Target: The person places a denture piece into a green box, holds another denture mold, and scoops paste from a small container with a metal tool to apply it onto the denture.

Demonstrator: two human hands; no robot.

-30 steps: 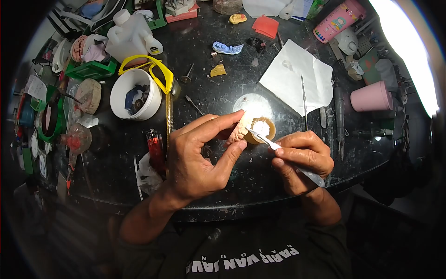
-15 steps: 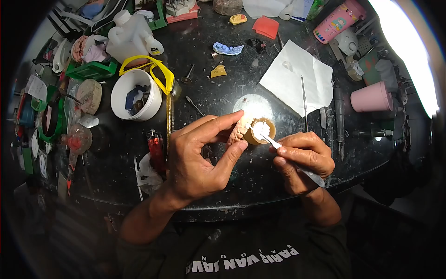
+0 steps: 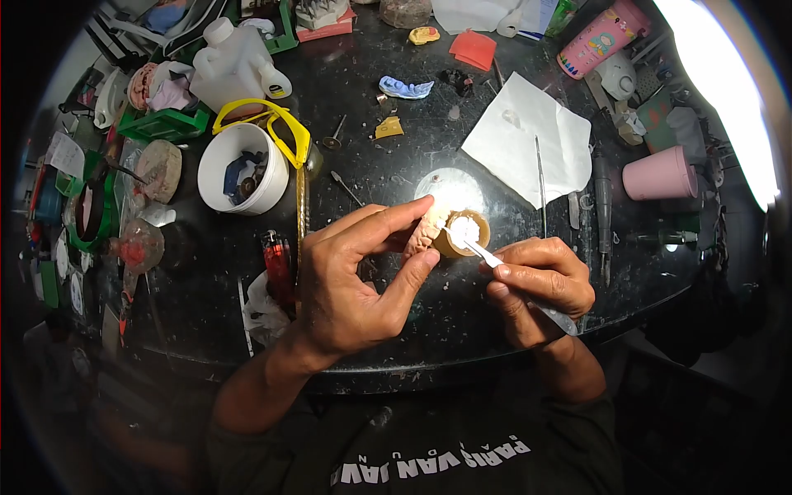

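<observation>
My left hand (image 3: 359,280) is closed on a pinkish dental cast (image 3: 422,233), pinched upright between thumb and fingers, with its row of teeth facing right. Just right of the cast, close against it, stands a small brown cup (image 3: 454,247) holding white material (image 3: 465,228). In my right hand (image 3: 540,289) is a spatula (image 3: 487,254), gripped like a pen; its pale tip reaches into the white material. Behind the cup lies a round, pale disc (image 3: 445,183), partly hidden by the cast and cup.
On the left are a white tub (image 3: 268,188) of small items, yellow safety glasses (image 3: 301,147) and a red lighter (image 3: 278,264). White paper (image 3: 528,132) with a thin tool (image 3: 541,177), a handpiece (image 3: 603,206) and a pink cup (image 3: 660,173) lie right. A blue impression (image 3: 406,87) sits farther back.
</observation>
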